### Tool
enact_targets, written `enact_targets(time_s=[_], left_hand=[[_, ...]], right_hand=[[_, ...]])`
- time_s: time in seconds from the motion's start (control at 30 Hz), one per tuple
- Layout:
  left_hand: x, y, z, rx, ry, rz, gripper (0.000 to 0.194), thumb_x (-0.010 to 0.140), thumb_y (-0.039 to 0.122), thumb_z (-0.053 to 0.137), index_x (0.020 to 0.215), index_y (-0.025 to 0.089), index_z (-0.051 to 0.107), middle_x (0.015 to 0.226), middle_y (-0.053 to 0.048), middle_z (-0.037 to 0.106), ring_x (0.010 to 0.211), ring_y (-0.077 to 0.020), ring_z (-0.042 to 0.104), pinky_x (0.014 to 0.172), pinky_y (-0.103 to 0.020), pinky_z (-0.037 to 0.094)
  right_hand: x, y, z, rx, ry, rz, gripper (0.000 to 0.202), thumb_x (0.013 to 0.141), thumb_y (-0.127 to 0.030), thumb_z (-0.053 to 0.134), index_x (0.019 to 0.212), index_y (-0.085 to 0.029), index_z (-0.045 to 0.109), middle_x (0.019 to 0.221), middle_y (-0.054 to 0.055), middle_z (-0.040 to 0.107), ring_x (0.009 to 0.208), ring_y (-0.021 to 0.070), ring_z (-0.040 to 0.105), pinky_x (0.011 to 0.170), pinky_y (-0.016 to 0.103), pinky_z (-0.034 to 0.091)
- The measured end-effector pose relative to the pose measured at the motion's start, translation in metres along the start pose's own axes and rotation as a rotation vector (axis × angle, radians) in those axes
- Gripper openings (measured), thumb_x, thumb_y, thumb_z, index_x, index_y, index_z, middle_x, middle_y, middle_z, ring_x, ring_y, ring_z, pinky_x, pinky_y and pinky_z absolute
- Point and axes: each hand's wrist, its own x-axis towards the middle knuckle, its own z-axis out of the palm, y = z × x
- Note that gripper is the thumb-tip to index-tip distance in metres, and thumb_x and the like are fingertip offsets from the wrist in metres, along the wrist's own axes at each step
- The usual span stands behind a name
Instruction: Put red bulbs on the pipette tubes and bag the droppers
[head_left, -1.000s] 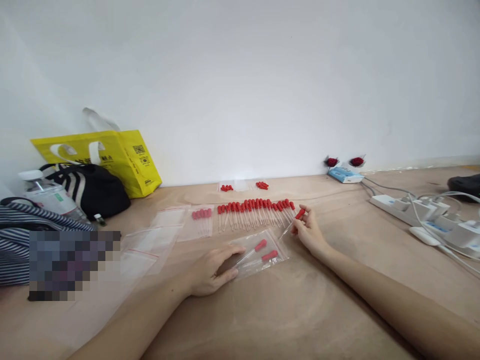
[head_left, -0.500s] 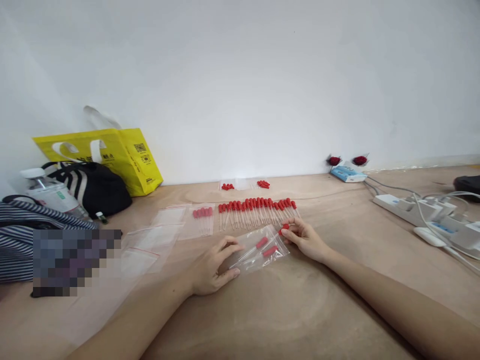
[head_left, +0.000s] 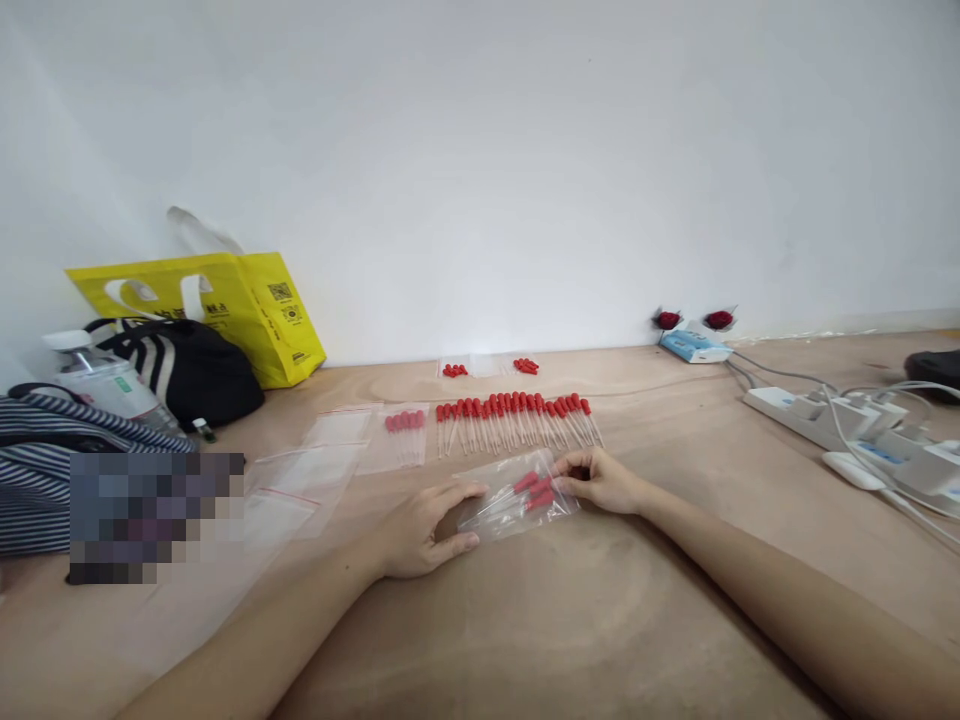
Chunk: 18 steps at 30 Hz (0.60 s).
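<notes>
A clear zip bag (head_left: 495, 520) lies in front of me with three droppers (head_left: 528, 481) inside, their red rubber bulbs toward the right end and their thin clear tubes toward the left. My left hand (head_left: 431, 530) is beside the bag's left end, thumb and fingers apart, fingertips touching the plastic. At the right end my right hand (head_left: 592, 480) has its fingers closed at the bag's edge, close to the bulbs. Beyond the bag lies a row of several droppers (head_left: 517, 415), bulbs pointing away from me.
A filled bag of droppers (head_left: 406, 438) and flat plastic bags (head_left: 285, 510) lie to the left. Red bulbs (head_left: 454, 370) sit by the wall. A yellow tote (head_left: 285, 330), black bag (head_left: 202, 375) and bottle (head_left: 112, 385) stand far left. A power strip (head_left: 795, 408) with cables lies right.
The dropper that my right hand held at the bag's mouth has slid left into the bag, beside the other two. My right hand moved slightly left; my left hand stayed nearly still.
</notes>
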Motion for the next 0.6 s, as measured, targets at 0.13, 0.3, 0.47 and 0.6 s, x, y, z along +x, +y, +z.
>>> enact_targets(time_s=[0.13, 0.3, 0.47, 0.6], left_hand=[[0.000, 0.000, 0.001, -0.010, 0.003, 0.010, 0.045, 0.081, 0.035, 0.050, 0.122, 0.022, 0.039, 0.125, -0.007, 0.048, 0.115, -0.0222, 0.043, 0.096, -0.039, 0.035], [0.000, 0.000, 0.000, -0.011, 0.000, 0.010, 0.044, 0.081, 0.035, 0.050, 0.121, 0.021, 0.041, 0.125, -0.007, 0.048, 0.117, -0.0231, 0.041, 0.098, -0.040, 0.033], [0.000, -0.001, 0.000, -0.015, -0.005, 0.014, 0.043, 0.081, 0.035, 0.050, 0.121, 0.021, 0.041, 0.125, -0.007, 0.048, 0.117, -0.0223, 0.042, 0.098, -0.039, 0.033], [0.001, -0.001, 0.000, -0.032, -0.004, 0.049, 0.041, 0.081, 0.033, 0.050, 0.120, 0.021, 0.042, 0.124, -0.007, 0.049, 0.116, -0.0211, 0.042, 0.098, -0.038, 0.033]], right_hand=[[0.001, -0.004, 0.004, -0.086, 0.016, -0.056, 0.037, 0.072, -0.048, 0.055, 0.063, -0.013, 0.062, 0.057, -0.001, 0.052, 0.053, 0.0085, 0.043, 0.050, 0.021, 0.034], [0.000, -0.008, 0.010, -0.172, 0.049, -0.088, 0.039, 0.071, -0.046, 0.055, 0.049, -0.015, 0.051, 0.050, -0.003, 0.045, 0.048, 0.0071, 0.038, 0.046, 0.020, 0.031], [0.011, 0.001, -0.007, -0.164, 0.307, 0.072, 0.022, 0.068, -0.036, 0.059, 0.066, -0.015, 0.057, 0.060, 0.000, 0.056, 0.053, 0.0092, 0.049, 0.050, 0.020, 0.039], [0.029, 0.014, -0.042, -0.414, 0.662, 0.324, 0.016, 0.072, -0.026, 0.050, 0.078, -0.013, 0.059, 0.068, 0.005, 0.061, 0.058, 0.0131, 0.055, 0.052, 0.022, 0.041]])
